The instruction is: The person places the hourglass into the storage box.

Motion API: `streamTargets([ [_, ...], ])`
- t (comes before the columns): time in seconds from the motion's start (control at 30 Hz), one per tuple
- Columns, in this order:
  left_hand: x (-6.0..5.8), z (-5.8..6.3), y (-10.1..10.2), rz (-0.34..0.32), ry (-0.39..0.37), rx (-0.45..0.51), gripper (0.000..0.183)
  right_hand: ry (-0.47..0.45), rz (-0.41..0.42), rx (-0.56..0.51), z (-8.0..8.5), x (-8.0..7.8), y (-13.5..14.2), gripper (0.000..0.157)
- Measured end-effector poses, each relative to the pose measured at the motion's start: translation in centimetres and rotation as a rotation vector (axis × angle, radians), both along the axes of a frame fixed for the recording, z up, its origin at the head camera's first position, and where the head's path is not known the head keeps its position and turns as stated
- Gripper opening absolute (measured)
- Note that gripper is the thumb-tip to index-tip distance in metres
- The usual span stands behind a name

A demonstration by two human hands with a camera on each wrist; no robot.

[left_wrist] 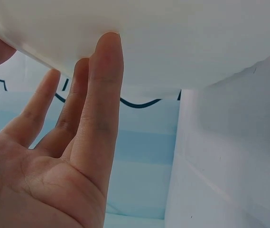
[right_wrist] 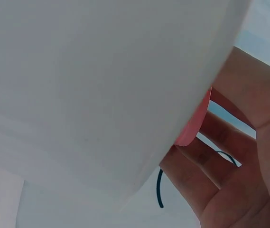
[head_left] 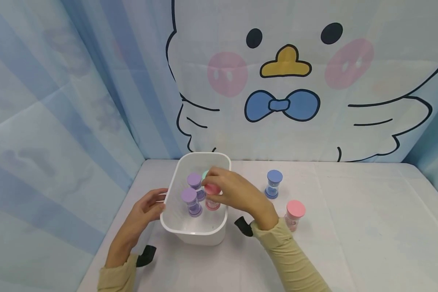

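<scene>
A white plastic bin [head_left: 195, 239] stands on the table at center left. Two purple-capped sand timers [head_left: 190, 196] are upright inside it, beside a mint-green cap [head_left: 205, 174] mostly hidden by my right hand. Reaching over the bin's right rim, my right hand [head_left: 233, 188] pinches a pink sand timer [head_left: 212, 205] by its cap. That pink cap [right_wrist: 194, 126] also peeks past the bin wall in the right wrist view. My left hand [head_left: 142, 215] touches the bin's left side, its fingers [left_wrist: 104, 95] extended against the outer wall.
To the right of the bin, a blue sand timer [head_left: 273, 184] stands near the back of the table. Closer to my right forearm is another pink sand timer [head_left: 295, 210], partly behind the sleeve. A printed curtain [head_left: 284, 134] hangs behind the table.
</scene>
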State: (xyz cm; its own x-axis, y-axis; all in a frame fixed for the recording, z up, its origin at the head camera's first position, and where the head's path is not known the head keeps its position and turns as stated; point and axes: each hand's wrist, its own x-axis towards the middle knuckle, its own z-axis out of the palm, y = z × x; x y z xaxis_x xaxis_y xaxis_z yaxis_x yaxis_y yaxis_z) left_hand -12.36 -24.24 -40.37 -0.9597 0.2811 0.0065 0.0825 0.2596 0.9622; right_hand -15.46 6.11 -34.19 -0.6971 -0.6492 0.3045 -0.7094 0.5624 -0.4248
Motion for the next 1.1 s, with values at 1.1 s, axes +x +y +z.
streamTargets([
  [1.1,0.1,0.3,0.1,0.005,-0.009,-0.006,0.047,-0.018,-0.013,0.248,-1.0,-1.2,-2.1,0.024],
])
